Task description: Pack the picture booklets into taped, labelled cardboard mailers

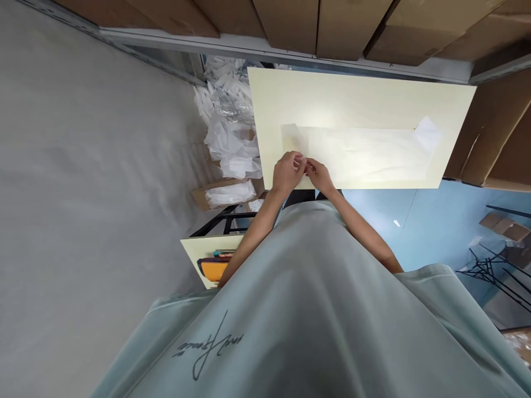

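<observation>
Both hands meet at the near left part of a cream tabletop (352,99). My left hand (287,172) has its fingers curled in toward the middle. Close against it, my right hand (318,173) pinches with thumb and fingertips. What lies between the fingertips is too small to make out. Beneath and beyond the hands lies a long, thin, whitish sheet (369,155), flat on the table. A smaller translucent piece (293,135) overlaps its left end. At its right end rests a small white square piece (428,132), turned at an angle.
Cardboard boxes (286,27) line a shelf behind the table. Crumpled white wrapping (230,138) and an open carton (203,196) are on the left. A large brown box (489,127) stands at the right. A small side table (193,251) holds an orange item (213,271).
</observation>
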Action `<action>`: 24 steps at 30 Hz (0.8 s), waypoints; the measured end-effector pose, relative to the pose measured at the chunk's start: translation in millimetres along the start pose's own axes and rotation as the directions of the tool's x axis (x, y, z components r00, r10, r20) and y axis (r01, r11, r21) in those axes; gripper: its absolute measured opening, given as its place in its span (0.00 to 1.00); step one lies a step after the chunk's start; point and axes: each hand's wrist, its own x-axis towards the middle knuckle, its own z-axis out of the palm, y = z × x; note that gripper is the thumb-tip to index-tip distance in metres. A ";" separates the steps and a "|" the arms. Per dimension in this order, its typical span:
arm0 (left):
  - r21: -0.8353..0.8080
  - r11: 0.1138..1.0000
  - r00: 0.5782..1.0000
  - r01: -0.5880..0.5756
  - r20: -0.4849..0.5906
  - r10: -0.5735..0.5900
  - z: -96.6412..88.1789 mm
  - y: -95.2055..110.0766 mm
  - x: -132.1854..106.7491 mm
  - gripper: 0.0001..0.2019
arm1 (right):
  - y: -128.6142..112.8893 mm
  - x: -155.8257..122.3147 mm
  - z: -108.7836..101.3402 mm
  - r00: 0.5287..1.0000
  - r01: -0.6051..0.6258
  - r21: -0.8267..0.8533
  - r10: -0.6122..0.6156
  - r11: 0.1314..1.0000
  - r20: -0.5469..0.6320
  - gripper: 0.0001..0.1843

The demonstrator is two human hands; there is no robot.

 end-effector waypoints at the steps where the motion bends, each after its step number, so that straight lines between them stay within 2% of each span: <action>1: 0.018 1.000 1.000 -0.006 0.025 0.005 10.6 0.8 3.5 0.05 | 3.7 -3.6 -11.2 1.000 -0.016 -0.042 0.015 0.999 -0.021 0.20; 5: 0.096 0.995 0.994 -0.018 0.111 0.007 40.5 -3.8 13.9 0.06 | 9.5 -18.1 -39.4 0.984 -0.137 -0.281 0.099 0.950 -0.146 0.17; 6: 0.101 0.995 0.993 -0.021 0.119 0.009 43.5 -6.2 14.6 0.07 | 8.7 -20.7 -41.1 0.980 -0.131 -0.322 0.074 0.938 -0.183 0.19; 8: 0.080 0.997 0.994 -0.004 0.107 -0.004 44.7 -12.0 14.0 0.10 | 5.5 -22.7 -38.5 0.980 -0.032 -0.362 -0.042 0.932 -0.196 0.22; 10: 0.037 0.998 0.998 0.055 0.036 -0.057 41.0 -18.5 12.1 0.13 | 1.8 -20.0 -30.8 0.984 0.088 -0.361 -0.138 0.928 -0.114 0.25; 11: 0.020 0.995 0.995 0.098 -0.026 -0.098 38.2 -22.0 11.6 0.14 | 0.4 -17.5 -26.2 0.988 0.113 -0.363 -0.144 0.925 -0.058 0.25; 13: -0.004 0.980 0.966 0.199 -0.170 -0.197 32.2 -28.7 13.0 0.16 | -0.8 -11.7 -17.7 0.996 0.093 -0.398 -0.088 0.913 0.031 0.27; 15: -0.029 0.949 0.915 0.315 -0.257 -0.311 26.9 -34.5 18.5 0.17 | 0.2 -7.6 -12.5 0.997 0.055 -0.450 -0.027 0.891 0.069 0.28; 17: -0.057 0.907 0.869 0.418 -0.266 -0.417 22.0 -38.5 26.7 0.14 | 2.7 -6.2 -11.2 0.997 0.041 -0.475 -0.005 0.879 0.077 0.29; 19: -0.069 0.885 0.854 0.460 -0.239 -0.462 16.6 -39.6 34.1 0.07 | 5.9 -5.7 -13.1 0.997 0.040 -0.469 -0.007 0.882 0.072 0.30; 20: -0.071 0.888 0.860 0.455 -0.223 -0.458 13.5 -38.7 36.5 0.05 | 7.5 -5.0 -14.7 0.997 0.041 -0.459 -0.010 0.887 0.071 0.30; 24: -0.076 0.928 0.907 0.366 -0.193 -0.374 5.2 -21.2 32.7 0.08 | 14.1 4.9 -23.5 0.994 0.046 -0.356 -0.009 0.933 0.105 0.29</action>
